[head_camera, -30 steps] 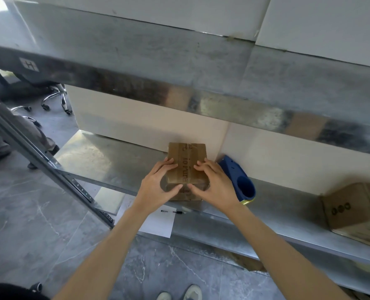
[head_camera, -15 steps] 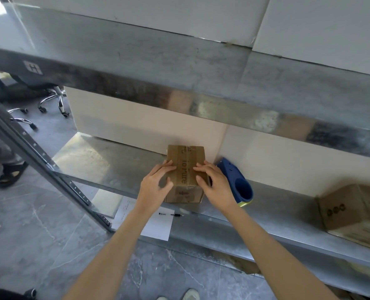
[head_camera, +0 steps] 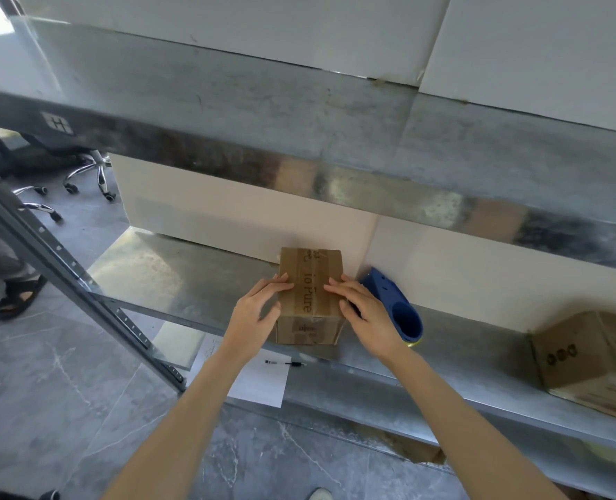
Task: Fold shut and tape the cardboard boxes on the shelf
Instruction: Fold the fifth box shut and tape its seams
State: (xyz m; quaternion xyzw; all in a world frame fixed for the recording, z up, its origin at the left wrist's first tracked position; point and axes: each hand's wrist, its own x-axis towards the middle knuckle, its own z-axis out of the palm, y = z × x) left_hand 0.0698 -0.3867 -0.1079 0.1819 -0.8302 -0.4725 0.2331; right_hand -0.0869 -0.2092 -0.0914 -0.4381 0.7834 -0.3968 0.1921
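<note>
- The small cardboard box stands on the metal shelf at frame centre, its far end close to the white wall.
- The flaps are down, and a glossy tape strip runs along the top seam.
- The long axis runs from the shelf's near edge toward the wall, and the seam follows it.
- Your left hand rests straight fingers on the top's left edge. It grips nothing.
- Your right hand lies flat-fingered on the top's right half and holds nothing.
- The box sits directly between both hands, equally near each.
- The blue tape dispenser lies just right of the box, nearer your right hand.
- A second cardboard box lies well apart at the frame's right edge. It is probably next, and the right hand is nearer.
</note>
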